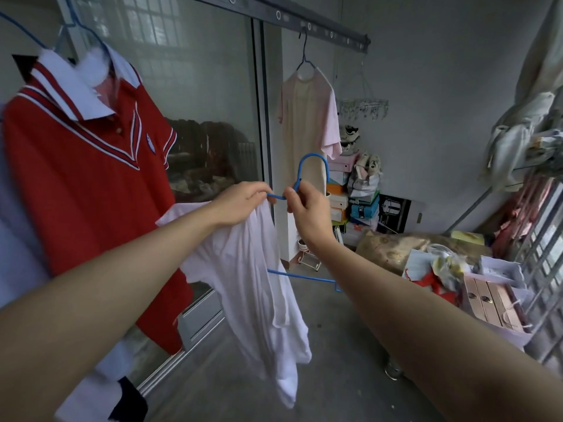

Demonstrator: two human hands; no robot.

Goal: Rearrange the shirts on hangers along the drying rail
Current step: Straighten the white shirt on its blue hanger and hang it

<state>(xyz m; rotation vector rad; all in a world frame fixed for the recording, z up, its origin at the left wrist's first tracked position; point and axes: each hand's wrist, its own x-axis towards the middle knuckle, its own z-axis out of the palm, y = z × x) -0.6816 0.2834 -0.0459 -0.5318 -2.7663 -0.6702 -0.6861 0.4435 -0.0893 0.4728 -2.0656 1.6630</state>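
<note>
A white shirt (259, 293) hangs limp from a blue hanger (315, 161) held at chest height. My left hand (240, 205) grips the shirt's shoulder and the hanger's arm. My right hand (307, 208) pinches the hanger's neck just below the hook. The hanger's lower bar (304, 277) sticks out to the right of the cloth. A red polo shirt (88, 184) with a white collar hangs at the left on a blue hanger. Farther along the drying rail (304, 24) hangs a pale pink shirt (307, 117).
A glass sliding door (207, 102) stands behind the shirts. Stacked shoe boxes (362, 205) and shoes fill the far corner. Bags, papers and a wooden box (490, 303) lie at the right by a metal grille (545, 263). A peg hanger (364, 106) dangles near the wall.
</note>
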